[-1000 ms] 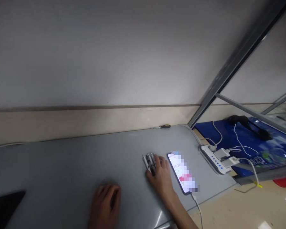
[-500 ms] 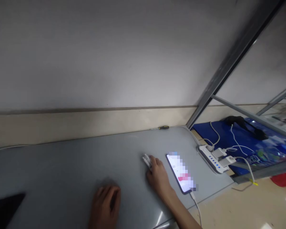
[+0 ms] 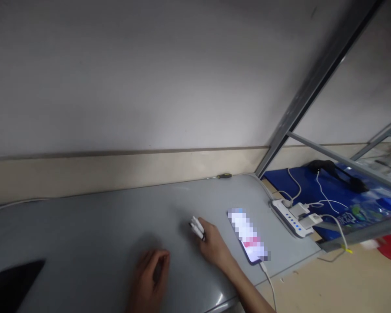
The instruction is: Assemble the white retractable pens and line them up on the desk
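Gripping white pens (image 3: 198, 228) in the curled right hand (image 3: 211, 241), over the surface (image 3: 94, 230), just left of the phone (image 3: 252, 243). Bending the left hand (image 3: 149, 274) loosely, farther left; impossible to make out whether pressed together or slightly apart.

A big, plain gray wall (image 3: 133, 74) fills the top of the view. It looks paler in the middle and darker near the top. Low down there is a thin brown strip (image 3: 133, 152), then a cream band (image 3: 133, 171). A smooth gray counter (image 3: 101, 226) sits against it, with a bright shiny spot near its front edge. On the right, a gray metal post (image 3: 299, 104) slants up, with a thin bar (image 3: 329, 150) joined to it. The floor (image 3: 306, 287) is tan.
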Available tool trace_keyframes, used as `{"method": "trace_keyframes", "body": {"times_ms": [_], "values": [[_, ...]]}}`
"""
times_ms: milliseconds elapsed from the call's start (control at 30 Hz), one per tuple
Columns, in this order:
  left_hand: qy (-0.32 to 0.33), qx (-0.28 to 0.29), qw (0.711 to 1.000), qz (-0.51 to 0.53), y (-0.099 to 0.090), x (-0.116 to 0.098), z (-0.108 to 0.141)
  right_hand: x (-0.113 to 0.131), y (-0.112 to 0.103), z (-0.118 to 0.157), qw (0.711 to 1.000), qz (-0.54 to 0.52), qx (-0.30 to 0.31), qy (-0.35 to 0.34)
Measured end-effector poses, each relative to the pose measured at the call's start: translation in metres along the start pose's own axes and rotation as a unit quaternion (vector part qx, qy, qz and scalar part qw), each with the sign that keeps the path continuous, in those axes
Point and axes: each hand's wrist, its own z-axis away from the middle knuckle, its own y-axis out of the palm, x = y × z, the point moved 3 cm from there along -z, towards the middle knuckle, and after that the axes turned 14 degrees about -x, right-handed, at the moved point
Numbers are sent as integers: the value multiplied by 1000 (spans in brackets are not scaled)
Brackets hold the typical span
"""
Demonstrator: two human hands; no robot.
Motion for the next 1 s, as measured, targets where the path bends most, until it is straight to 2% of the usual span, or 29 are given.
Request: {"method": "trace_keyframes", "body": {"times_ms": [100, 167, 267, 300, 367, 433, 533, 667, 867, 1000], "values": [[-15, -25, 999, 24, 1, -9, -7, 11, 5, -1, 988, -153, -17, 19], [-3, -36, 999, 36, 3, -21, -14, 16, 12, 1, 977, -210, -30, 36], [34, -10, 998, 54, 8, -44, -26, 20, 27, 7, 957, -277, -36, 71], [46, 5, 997, 59, 11, -52, -29, 22, 32, 9, 954, -289, -37, 64], [59, 28, 996, 61, 16, -63, -34, 22, 40, 14, 952, -302, -37, 42], [59, 24, 996, 60, 21, -69, -36, 20, 49, 18, 949, -312, -29, 40], [47, 21, 996, 67, 27, -68, -34, 14, 59, 24, 936, -342, -34, 73], [5, 30, 995, 98, 32, -61, -30, 10, 63, 26, 925, -370, -29, 83], [-127, 69, 978, 148, 39, -57, -30, 5, 60, 24, 957, -276, -40, 74], [-137, 98, 970, 175, 42, -64, -35, -6, 67, 25, 965, -251, -11, 75]]}}
